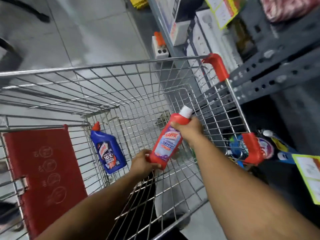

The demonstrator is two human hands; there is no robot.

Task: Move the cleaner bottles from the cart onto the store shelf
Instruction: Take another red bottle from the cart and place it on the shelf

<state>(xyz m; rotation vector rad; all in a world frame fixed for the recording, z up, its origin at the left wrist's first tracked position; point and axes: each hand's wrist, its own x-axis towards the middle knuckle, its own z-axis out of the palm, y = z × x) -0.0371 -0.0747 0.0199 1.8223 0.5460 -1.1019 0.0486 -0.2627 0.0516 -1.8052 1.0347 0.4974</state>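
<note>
I see both hands on one red cleaner bottle (167, 141), which is lifted above the inside of the wire cart (131, 87). The bottle is tilted, with its white cap (186, 112) pointing up and to the right, toward the shelf side. Its body is bright red plastic, and the front label is pale lilac and blue with the name "HARPIC" in red letters and the word "CLEANER" below it. My right hand (187, 129) is wrapped around the shoulder of the bottle, just under the cap, with the fingers closed tight on it. My left hand (143, 163) holds the bottom end, the thumb and fingers pinching the base from below. A second bottle, the blue cleaner bottle (108, 150), remains in the cart; it leans against the wire wall beside the red child-seat flap (45, 170), its red cap up, and its label shows "HARPIC" and "10X TOTAL CLEAN". The grey metal store shelf (270, 78) stands just right of the cart, and on its low level, behind the red corner of the cart, I can see some dark bottles (266, 146), but they are blurred.
</note>
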